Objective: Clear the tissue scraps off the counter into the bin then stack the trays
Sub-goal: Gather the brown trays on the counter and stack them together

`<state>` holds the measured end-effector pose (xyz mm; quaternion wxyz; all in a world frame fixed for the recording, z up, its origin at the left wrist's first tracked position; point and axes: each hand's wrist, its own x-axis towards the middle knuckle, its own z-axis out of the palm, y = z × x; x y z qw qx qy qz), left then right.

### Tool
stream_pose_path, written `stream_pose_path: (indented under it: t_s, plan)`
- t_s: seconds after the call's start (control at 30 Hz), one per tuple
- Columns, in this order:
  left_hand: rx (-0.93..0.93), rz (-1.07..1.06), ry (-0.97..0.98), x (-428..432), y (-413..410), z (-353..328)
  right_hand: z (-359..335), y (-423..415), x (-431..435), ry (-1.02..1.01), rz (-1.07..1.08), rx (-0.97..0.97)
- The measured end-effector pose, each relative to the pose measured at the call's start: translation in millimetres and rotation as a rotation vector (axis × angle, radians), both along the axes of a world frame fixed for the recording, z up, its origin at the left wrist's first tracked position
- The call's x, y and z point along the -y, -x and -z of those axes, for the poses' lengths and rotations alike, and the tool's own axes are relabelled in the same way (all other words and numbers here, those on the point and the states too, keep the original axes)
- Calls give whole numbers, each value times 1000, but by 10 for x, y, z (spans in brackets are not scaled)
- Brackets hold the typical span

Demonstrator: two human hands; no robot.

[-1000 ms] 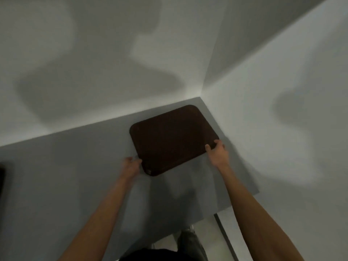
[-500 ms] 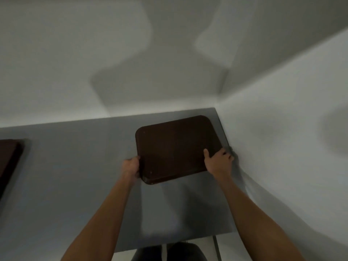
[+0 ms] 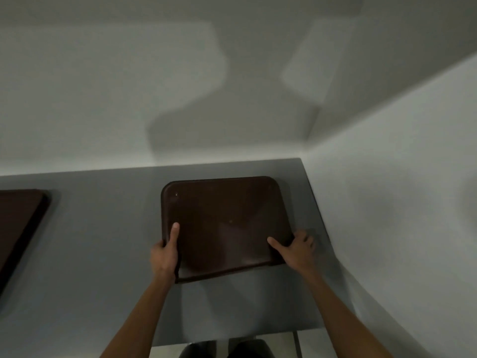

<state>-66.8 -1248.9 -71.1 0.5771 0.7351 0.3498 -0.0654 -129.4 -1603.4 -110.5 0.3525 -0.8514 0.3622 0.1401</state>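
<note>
A dark brown tray (image 3: 224, 218) with rounded corners is at the right end of the grey counter (image 3: 103, 254). My left hand (image 3: 165, 254) grips its left near edge, thumb lying on top of the tray. My right hand (image 3: 296, 248) grips its right near corner, thumb on top and fingers curled under the rim. The tray's near edge looks lifted slightly off the counter. A second dark brown tray (image 3: 18, 228) lies at the far left, cut off by the frame edge. No tissue scraps or bin show.
White walls meet in a corner behind and to the right of the counter, close to the tray's right side. The counter's front edge runs along the bottom, with floor and my legs (image 3: 224, 350) below it.
The view has swung left, bringing more of the second tray into sight. My left thumb has moved onto the tray's top, and both hands have tightened their hold on its near edge.
</note>
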Motion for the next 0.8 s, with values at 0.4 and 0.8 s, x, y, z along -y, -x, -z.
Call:
stream_pose_path:
  t_s: [0.4, 0.8]
  plan:
    - [171, -197, 340, -1165, 645, -563, -603, -133, -1268, -897, 601, 461]
    - [188, -195, 786, -3751, 1326, -1291, -1397, -88, -3547, -1141, 466, 810]
